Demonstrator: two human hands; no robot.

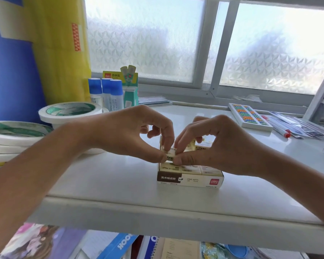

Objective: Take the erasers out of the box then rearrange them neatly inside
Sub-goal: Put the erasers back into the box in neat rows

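Both hands meet over the middle of the white shelf (pixel 101 186), fingers curled downward. Left hand (pixel 133 133) and right hand (pixel 213 144) together pinch one small wrapped eraser (pixel 170 155) between thumb tips and fingertips, holding it just above the open box (pixel 190 179). That box sits near the front edge of the shelf, its cream and brown front panel facing the viewer, with a row of erasers (pixel 191 168) lying side by side inside along its near wall; more of them show farther back, partly hidden by the fingers. To the left, several rolls of white tape (pixel 69 111) are stacked, and behind them stand blue-capped glue bottles (pixel 106 94) beside a green glue-stick carton (pixel 130 86). Far left rise a blue sheet and a yellow roll (pixel 58 49). To the right, well apart from the box, lie a tray of coloured pins (pixel 249 116) and a red-capped marker (pixel 278 128). Frosted window panes (pixel 144 38) fill the far side.
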